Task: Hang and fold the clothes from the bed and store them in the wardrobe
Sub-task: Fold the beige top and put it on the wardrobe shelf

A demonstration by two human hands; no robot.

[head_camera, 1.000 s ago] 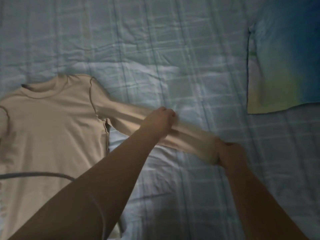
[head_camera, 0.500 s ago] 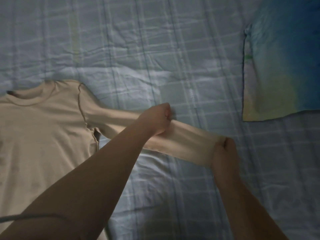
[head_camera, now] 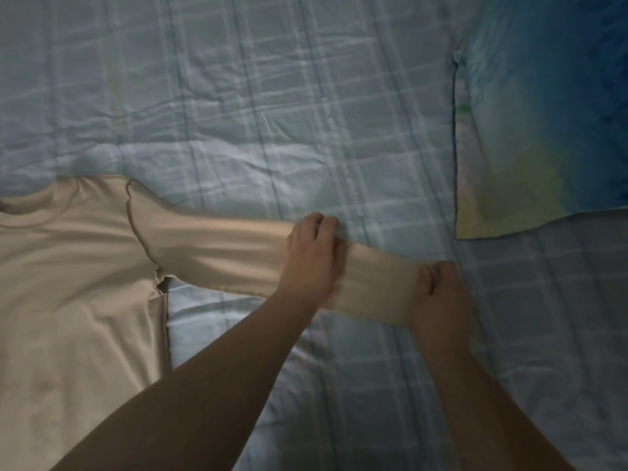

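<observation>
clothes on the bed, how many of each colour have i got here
Beige long-sleeved knit top: 1
Blue-and-yellow tie-dyed short-sleeved shirt: 1
Total: 2

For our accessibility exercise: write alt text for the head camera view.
A person holds out the sleeve of a beige top lying on a blue checked bedsheet, left hand gripping mid-sleeve, right hand pinching the cuff. A blue-and-yellow garment lies nearby.
</observation>
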